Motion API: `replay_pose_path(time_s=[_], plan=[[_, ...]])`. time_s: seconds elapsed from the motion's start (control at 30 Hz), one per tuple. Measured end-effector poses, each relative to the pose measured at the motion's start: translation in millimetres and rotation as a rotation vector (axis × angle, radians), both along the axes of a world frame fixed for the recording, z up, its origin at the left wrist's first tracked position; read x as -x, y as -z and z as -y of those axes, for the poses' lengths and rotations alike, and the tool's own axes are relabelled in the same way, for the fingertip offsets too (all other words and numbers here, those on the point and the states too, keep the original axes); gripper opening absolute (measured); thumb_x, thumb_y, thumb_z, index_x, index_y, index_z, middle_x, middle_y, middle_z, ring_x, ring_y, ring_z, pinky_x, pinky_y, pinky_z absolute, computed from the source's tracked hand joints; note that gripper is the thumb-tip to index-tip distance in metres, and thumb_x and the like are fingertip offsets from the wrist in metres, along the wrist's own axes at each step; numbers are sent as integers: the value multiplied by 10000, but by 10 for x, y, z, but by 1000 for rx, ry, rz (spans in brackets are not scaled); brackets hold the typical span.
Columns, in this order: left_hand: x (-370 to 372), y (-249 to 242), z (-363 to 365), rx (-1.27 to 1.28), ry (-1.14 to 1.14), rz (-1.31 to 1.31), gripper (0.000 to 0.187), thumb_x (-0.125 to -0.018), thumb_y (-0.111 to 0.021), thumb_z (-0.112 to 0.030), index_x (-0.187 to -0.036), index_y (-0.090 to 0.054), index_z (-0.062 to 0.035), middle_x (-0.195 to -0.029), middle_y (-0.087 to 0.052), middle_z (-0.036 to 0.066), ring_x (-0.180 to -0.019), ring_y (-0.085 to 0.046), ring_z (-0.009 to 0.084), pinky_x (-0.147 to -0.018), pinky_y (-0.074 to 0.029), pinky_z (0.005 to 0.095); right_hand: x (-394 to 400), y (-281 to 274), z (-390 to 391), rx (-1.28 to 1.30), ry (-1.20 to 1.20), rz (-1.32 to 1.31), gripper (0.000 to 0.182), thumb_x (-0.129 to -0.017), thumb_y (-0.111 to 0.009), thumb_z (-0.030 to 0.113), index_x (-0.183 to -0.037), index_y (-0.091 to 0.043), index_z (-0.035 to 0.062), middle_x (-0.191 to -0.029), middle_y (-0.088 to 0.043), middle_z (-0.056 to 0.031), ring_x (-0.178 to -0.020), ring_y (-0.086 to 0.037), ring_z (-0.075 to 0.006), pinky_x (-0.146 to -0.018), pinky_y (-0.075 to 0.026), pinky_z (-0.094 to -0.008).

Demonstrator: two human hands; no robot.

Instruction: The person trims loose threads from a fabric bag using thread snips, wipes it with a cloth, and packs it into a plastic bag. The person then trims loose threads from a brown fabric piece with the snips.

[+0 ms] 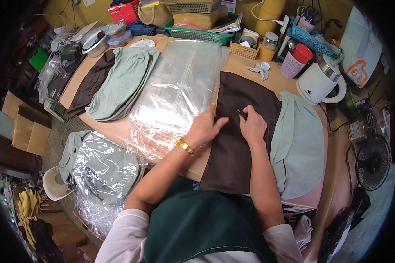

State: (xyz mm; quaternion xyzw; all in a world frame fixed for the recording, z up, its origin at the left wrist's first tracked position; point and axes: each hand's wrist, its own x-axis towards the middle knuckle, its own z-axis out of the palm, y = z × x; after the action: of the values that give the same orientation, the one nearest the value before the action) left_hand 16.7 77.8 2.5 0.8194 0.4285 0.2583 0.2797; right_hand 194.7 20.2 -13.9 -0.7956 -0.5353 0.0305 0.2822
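A dark brown folded cloth [230,162] lies flat in front of me on the table. My left hand [202,127], with a gold bracelet at the wrist, rests on the cloth's left edge; its thumb is spread away from the fingers. My right hand [253,127] is closed around a small black tool [242,114] over the cloth; most of the tool is hidden in the fingers, so its exact kind does not show. Clear plastic bags [175,83] lie in a stack left of the cloth. To its right is a folded pale green cloth [298,149].
Another pale green cloth [126,81] and a brown cloth [92,83] lie at the table's left. A plastic-wrapped green bundle [105,166] sits beside the near left edge. A white kettle [320,83], a lilac cup [292,65] and a green basket [197,35] line the back.
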Motion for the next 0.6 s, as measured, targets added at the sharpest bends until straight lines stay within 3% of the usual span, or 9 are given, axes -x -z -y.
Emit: replay_pose_path(time_s=[0.03,0.1,0.13,0.2,0.3,0.37,0.5,0.6], plan=[[-1,-10,-14,-3,7,1,286,-920,-648,-240,-1093,-599,-18,-856,-643,191,-689,-625,261,-664,-491,374,-53,6,6,-2,44,-10,194,-840,-695,171,-954,-563,84,-860,-683,-139,-854,-655,-377,-712,-491,-480],[49,-82,-29,136,188,-77,318,-916,-658,-292,-858,-636,20,-585,-560,171,-594,-598,242,-620,-470,382,-169,43,12,-40,94,-20,187,-840,-695,172,-943,-568,80,-854,-685,-142,-843,-655,-381,-707,-490,-483],[93,-137,-30,139,197,-79,318,-916,-658,-292,-858,-636,20,-585,-560,171,-594,-598,242,-620,-470,382,-209,70,16,-78,132,-32,181,-840,-695,174,-932,-573,77,-848,-687,-145,-833,-655,-385,-702,-490,-486],[184,-232,-40,253,240,-41,388,-913,-662,-298,-700,-609,21,-565,-554,150,-562,-576,235,-587,-452,373,-195,69,15,-77,127,-23,192,-849,-692,189,-950,-575,75,-843,-691,-147,-829,-656,-388,-707,-491,-489],[224,-171,23,230,166,-46,355,-924,-650,-289,-746,-606,14,-604,-571,122,-561,-543,185,-568,-436,336,-107,-63,24,7,108,-88,199,-869,-678,222,-972,-577,84,-924,-685,-168,-878,-653,-383,-733,-490,-487],[263,-117,-4,190,120,-18,340,-929,-645,-284,-763,-610,11,-615,-575,110,-559,-526,164,-564,-430,326,-76,-138,48,-25,104,-92,225,-881,-673,250,-1008,-580,90,-1067,-655,-179,-952,-642,-373,-762,-487,-480],[410,-182,-82,246,111,68,327,-950,-615,-281,-795,-605,6,-612,-542,84,-574,-478,133,-572,-418,313,-101,-96,44,-96,98,-111,269,-879,-678,274,-1066,-580,106,-1087,-615,-142,-958,-631,-364,-776,-485,-463],[435,-180,-94,294,91,98,332,-963,-595,-283,-787,-601,-1,-599,-514,56,-584,-453,119,-577,-408,301,-8,-220,134,-190,-70,-115,273,-848,-712,258,-1053,-612,108,-976,-590,-98,-893,-634,-337,-762,-490,-443]])
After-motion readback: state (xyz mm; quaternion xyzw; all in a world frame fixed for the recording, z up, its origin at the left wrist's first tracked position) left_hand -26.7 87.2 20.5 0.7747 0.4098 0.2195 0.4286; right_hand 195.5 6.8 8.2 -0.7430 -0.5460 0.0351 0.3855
